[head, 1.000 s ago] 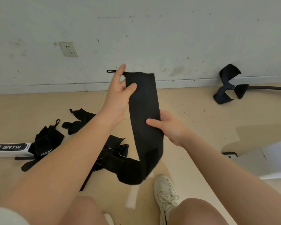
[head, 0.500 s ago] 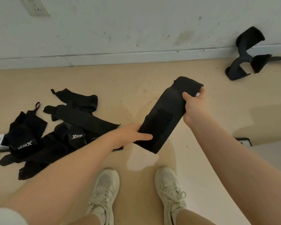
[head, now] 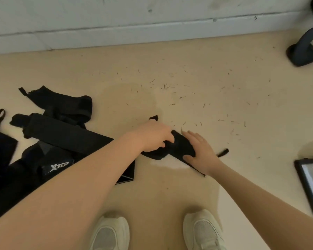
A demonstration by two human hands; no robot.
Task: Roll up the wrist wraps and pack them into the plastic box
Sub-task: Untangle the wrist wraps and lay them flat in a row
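Note:
A black wrist wrap (head: 181, 147) lies on the beige floor in the middle of the head view. My left hand (head: 152, 137) is closed on its left end, where the fabric bunches. My right hand (head: 200, 151) presses flat on its right part with fingers spread. A thin black loop (head: 223, 152) sticks out to the right of that hand. More black wraps (head: 61, 134) lie in a heap at the left, one marked XTEP (head: 59, 166). The plastic box is not clearly in view.
A wall with a pale skirting board (head: 134, 35) runs along the top. A dark padded piece of equipment (head: 307, 49) stands at the top right. A dark-framed flat object (head: 311, 183) lies at the right edge. My two white shoes (head: 202, 230) are at the bottom. Small dark fibres litter the floor.
The wrap was held up in the air by both hands; it has come down onto the floor. The view has tilted down and closer to the floor.

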